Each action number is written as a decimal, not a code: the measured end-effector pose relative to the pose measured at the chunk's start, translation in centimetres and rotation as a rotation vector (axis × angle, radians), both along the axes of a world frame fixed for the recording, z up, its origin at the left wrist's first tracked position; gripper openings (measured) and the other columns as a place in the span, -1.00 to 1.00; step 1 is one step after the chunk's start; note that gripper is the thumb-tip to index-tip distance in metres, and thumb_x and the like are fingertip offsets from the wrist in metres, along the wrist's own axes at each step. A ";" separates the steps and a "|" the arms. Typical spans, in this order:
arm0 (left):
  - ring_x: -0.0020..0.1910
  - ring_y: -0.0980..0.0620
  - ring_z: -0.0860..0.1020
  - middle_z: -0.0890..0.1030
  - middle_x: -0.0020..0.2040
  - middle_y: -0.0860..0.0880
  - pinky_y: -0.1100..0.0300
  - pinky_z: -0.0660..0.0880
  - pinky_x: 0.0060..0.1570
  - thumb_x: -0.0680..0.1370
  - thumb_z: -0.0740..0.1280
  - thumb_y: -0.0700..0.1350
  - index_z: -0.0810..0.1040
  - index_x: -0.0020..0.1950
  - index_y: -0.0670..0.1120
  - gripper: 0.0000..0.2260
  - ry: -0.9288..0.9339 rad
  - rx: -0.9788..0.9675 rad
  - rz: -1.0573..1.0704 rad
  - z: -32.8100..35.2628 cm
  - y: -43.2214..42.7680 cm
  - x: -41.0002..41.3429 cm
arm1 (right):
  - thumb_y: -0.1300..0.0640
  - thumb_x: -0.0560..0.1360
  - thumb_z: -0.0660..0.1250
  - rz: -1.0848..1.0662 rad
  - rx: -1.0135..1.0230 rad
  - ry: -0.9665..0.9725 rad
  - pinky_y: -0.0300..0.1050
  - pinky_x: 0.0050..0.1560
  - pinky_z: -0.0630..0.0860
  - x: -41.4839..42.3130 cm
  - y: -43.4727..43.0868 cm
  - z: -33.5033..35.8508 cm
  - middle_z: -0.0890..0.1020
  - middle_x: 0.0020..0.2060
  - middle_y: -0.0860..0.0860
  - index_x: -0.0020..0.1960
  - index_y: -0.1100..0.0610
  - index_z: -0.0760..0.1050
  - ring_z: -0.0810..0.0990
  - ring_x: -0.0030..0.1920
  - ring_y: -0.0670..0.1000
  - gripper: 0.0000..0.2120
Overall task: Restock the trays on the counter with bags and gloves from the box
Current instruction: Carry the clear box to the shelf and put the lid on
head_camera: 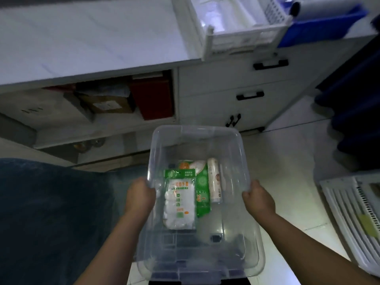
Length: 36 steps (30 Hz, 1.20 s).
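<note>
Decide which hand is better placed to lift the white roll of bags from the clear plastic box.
Probably right. The right hand grips the clear plastic box by the rim nearest the white roll of bags, and the white plastic tray on the counter lies to that side.

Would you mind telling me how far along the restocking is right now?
Done: nothing visibly; the white tray on the counter is too blurred to judge. In hand: left hand and right hand grip the clear box by its sides. Left: the white packet, green packet and roll lie in the box, not yet unloaded.
</note>
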<state>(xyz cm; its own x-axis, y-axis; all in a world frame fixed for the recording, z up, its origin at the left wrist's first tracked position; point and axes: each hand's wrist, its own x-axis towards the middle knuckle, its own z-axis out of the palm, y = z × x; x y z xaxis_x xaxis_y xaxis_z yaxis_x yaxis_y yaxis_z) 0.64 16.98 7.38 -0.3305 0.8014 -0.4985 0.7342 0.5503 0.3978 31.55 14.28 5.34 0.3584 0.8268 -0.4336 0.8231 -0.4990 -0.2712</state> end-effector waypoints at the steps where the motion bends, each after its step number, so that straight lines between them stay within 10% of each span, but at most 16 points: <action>1: -0.15 -0.18 0.51 0.60 -0.04 -0.23 0.18 0.33 -0.23 0.47 0.27 -0.26 0.52 -0.05 -0.20 -0.91 -0.006 0.018 -0.032 0.3 0.1 2.5 | 0.17 0.51 0.22 -0.024 0.017 0.007 -0.24 -0.48 0.15 2.5 -0.8 0.4 0.46 -0.34 0.02 0.06 0.20 0.36 0.38 -0.43 0.02 -0.83; 22: -0.17 -0.16 0.56 0.60 -0.13 -0.14 0.16 0.35 -0.31 0.42 0.33 -0.13 0.50 -0.09 -0.14 -0.87 -0.105 0.205 -0.555 9.0 5.9 50.4 | 0.19 0.43 0.29 -0.664 0.347 0.050 -0.10 -0.29 0.37 45.6 -8.8 11.5 0.54 -0.25 0.08 -0.08 0.06 0.32 0.49 -0.29 0.13 -0.85; 36: -0.08 -0.21 0.57 0.62 -0.07 -0.22 0.15 0.35 -0.25 0.44 0.33 -0.16 0.51 -0.08 -0.18 -0.88 -0.201 0.258 -0.707 11.5 26.8 66.5 | 0.23 0.48 0.28 -0.781 0.452 0.035 -0.18 -0.38 0.28 59.4 7.4 14.1 0.55 -0.25 0.16 -0.11 0.26 0.41 0.43 -0.36 0.02 -0.90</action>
